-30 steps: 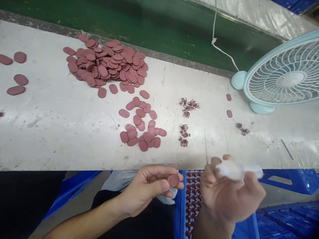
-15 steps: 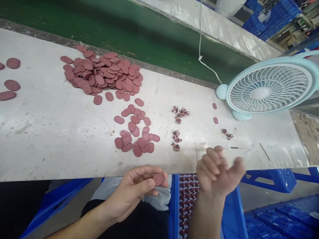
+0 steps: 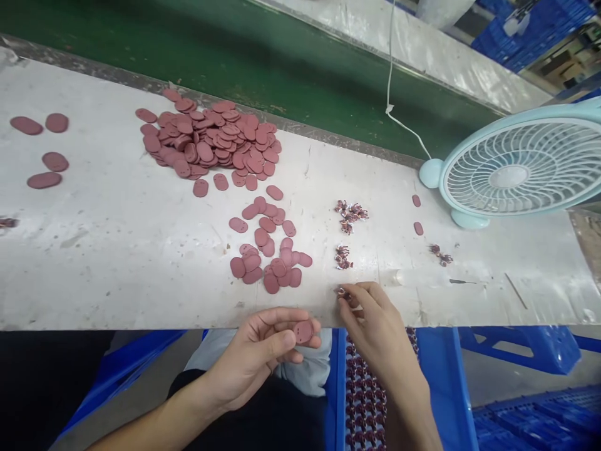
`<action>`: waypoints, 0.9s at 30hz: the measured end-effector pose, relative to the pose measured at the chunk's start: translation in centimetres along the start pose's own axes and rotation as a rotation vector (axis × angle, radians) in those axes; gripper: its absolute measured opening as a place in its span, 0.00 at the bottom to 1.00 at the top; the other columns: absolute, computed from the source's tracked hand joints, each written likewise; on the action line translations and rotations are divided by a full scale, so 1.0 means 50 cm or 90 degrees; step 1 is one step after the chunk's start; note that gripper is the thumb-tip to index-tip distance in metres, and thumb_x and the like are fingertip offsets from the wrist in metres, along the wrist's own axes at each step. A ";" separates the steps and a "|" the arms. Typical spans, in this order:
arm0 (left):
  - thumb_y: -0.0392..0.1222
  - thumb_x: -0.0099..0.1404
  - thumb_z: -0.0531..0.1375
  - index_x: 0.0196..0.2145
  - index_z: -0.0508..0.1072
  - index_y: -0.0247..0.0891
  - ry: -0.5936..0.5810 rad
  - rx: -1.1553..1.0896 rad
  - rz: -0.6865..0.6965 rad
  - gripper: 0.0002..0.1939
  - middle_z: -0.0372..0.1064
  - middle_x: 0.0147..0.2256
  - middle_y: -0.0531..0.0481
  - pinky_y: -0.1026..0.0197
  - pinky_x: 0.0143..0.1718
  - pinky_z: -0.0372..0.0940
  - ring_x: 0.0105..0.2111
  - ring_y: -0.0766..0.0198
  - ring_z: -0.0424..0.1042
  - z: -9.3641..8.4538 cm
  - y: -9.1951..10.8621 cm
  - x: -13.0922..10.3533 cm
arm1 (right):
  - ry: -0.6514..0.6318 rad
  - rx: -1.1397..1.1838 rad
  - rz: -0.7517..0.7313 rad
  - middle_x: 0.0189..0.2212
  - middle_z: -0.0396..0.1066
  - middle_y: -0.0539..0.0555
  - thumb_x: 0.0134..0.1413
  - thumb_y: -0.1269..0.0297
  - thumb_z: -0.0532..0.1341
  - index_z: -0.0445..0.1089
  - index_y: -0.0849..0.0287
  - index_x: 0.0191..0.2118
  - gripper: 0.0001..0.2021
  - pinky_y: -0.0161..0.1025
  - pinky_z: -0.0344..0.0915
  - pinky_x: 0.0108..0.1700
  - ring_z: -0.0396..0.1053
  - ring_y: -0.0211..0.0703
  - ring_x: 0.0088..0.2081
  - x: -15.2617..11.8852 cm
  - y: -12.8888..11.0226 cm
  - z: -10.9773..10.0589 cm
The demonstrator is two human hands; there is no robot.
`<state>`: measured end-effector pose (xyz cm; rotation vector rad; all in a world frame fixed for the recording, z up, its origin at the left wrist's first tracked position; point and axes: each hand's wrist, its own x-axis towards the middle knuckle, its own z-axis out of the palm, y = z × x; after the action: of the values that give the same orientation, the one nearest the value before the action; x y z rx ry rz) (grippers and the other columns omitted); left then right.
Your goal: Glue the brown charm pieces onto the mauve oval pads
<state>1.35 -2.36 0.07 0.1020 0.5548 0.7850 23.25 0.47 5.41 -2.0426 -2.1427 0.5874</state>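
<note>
My left hand [image 3: 277, 341] is closed on a flat reddish oval disc [image 3: 303, 331] with small holes in it, held just off the table's front edge. To its right, my right hand [image 3: 370, 313] reaches over the edge with thumb and forefinger pinched on a small dark-red part with shiny metallic bits [image 3: 344, 293]. Similar small parts [image 3: 343, 257] lie in a little cluster just beyond, and another cluster [image 3: 351, 215] sits farther back. Loose oval discs [image 3: 267, 241] are scattered left of these, in front of a large heap of discs [image 3: 211, 138].
A light-blue fan [image 3: 511, 172] stands at the right, its white cable [image 3: 389, 81] running back. A thin dark tool [image 3: 462, 281] and a thin stick [image 3: 516, 291] lie near the front. Below the edge, a blue crate [image 3: 446, 376] adjoins rows of small dark-red parts [image 3: 364, 401].
My right hand has come left and down from a raised, open pose and pinched a small part from the near cluster. My left hand still holds its disc. The view has shifted slightly left.
</note>
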 end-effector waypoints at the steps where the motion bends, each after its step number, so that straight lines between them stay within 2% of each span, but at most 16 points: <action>1: 0.38 0.64 0.68 0.45 0.81 0.39 -0.001 0.000 0.001 0.11 0.81 0.46 0.41 0.70 0.36 0.73 0.43 0.59 0.81 -0.001 0.000 0.001 | -0.019 0.002 0.001 0.43 0.69 0.55 0.67 0.63 0.57 0.71 0.54 0.51 0.11 0.46 0.73 0.41 0.72 0.44 0.38 -0.004 0.000 -0.008; 4: 0.38 0.64 0.68 0.44 0.82 0.41 -0.002 0.004 0.010 0.10 0.81 0.46 0.41 0.70 0.36 0.72 0.43 0.58 0.81 0.000 0.001 0.002 | -0.018 0.062 0.014 0.43 0.69 0.54 0.66 0.64 0.58 0.74 0.52 0.47 0.08 0.43 0.73 0.39 0.72 0.42 0.37 -0.017 -0.004 -0.031; 8: 0.38 0.63 0.68 0.42 0.82 0.43 0.001 0.034 0.046 0.09 0.81 0.47 0.43 0.69 0.36 0.72 0.43 0.59 0.81 0.006 -0.002 0.002 | 0.050 0.325 0.045 0.41 0.73 0.51 0.60 0.66 0.66 0.76 0.48 0.43 0.07 0.32 0.74 0.33 0.74 0.39 0.38 -0.053 -0.028 -0.041; 11: 0.38 0.62 0.69 0.41 0.83 0.44 0.005 0.074 0.070 0.09 0.81 0.47 0.46 0.68 0.38 0.73 0.44 0.59 0.80 0.011 -0.007 0.003 | 0.020 0.557 0.059 0.36 0.75 0.48 0.58 0.68 0.68 0.77 0.46 0.42 0.09 0.29 0.73 0.30 0.74 0.37 0.33 -0.084 -0.058 -0.022; 14: 0.37 0.62 0.69 0.42 0.83 0.45 -0.018 0.087 0.092 0.10 0.81 0.48 0.48 0.64 0.43 0.74 0.44 0.60 0.80 0.015 -0.013 0.005 | 0.006 0.676 0.094 0.34 0.77 0.47 0.58 0.69 0.67 0.79 0.47 0.41 0.09 0.30 0.74 0.29 0.74 0.35 0.28 -0.096 -0.082 0.008; 18: 0.33 0.63 0.68 0.42 0.83 0.44 -0.045 0.112 0.115 0.10 0.81 0.47 0.49 0.62 0.47 0.73 0.45 0.62 0.79 0.019 -0.016 0.007 | 0.026 0.666 0.113 0.33 0.78 0.49 0.58 0.69 0.67 0.79 0.48 0.42 0.08 0.32 0.74 0.30 0.75 0.37 0.28 -0.091 -0.092 0.030; 23: 0.32 0.62 0.68 0.41 0.80 0.42 -0.033 0.103 0.102 0.10 0.81 0.44 0.49 0.62 0.46 0.72 0.43 0.63 0.79 0.017 -0.021 0.006 | 0.033 0.610 0.069 0.34 0.78 0.50 0.57 0.69 0.67 0.78 0.49 0.42 0.09 0.34 0.75 0.30 0.76 0.40 0.30 -0.091 -0.090 0.019; 27: 0.34 0.60 0.70 0.31 0.78 0.38 -0.001 0.120 0.072 0.04 0.81 0.40 0.47 0.62 0.42 0.71 0.40 0.63 0.78 0.017 -0.021 0.005 | 0.017 0.527 0.014 0.36 0.78 0.51 0.56 0.71 0.67 0.77 0.50 0.42 0.09 0.33 0.75 0.33 0.77 0.40 0.34 -0.089 -0.085 0.006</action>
<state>2.60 -2.83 0.40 0.3096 0.6251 0.8409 19.52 -4.01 7.47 -1.5742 -1.4684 1.1861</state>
